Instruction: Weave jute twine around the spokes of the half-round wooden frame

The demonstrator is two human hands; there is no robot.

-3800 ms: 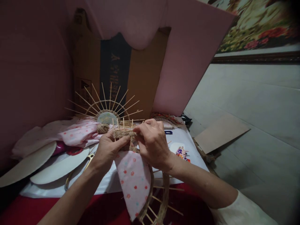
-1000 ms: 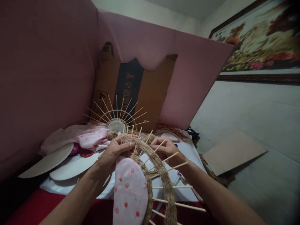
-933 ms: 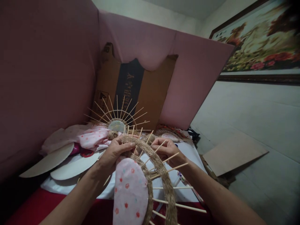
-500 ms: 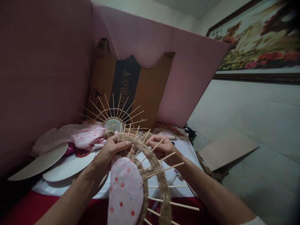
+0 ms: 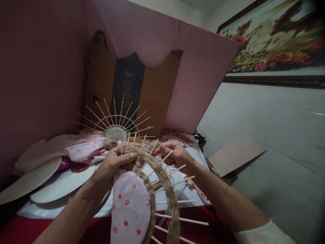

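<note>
My left hand (image 5: 114, 161) grips the upper end of a half-round woven piece (image 5: 167, 186), thumb in front and fingers behind. Two curved bands of braided twine cross its thin wooden sticks (image 5: 189, 201), which fan outward. A half-circle panel covered in pink cloth with small red prints (image 5: 130, 206) fills its inner side. Just right of the upper band, my right hand (image 5: 176, 153) is closed in a pinch behind the sticks. What its fingertips hold is too small to make out. Loose pale strands hang below that hand.
Behind stands a similar stick fan (image 5: 115, 132) with a twine ball (image 5: 111, 144) beside it. White half-round boards (image 5: 63, 184) and printed cloth (image 5: 86, 147) lie left. A cardboard piece (image 5: 146, 98) leans against the pink panel (image 5: 200, 67); a flat board (image 5: 237, 154) rests at right.
The view has shifted slightly, so most things appear further left. My left hand keeps its hold, and my right hand stays pinched beside the upper band. More of a flower-patterned strip shows at right.
</note>
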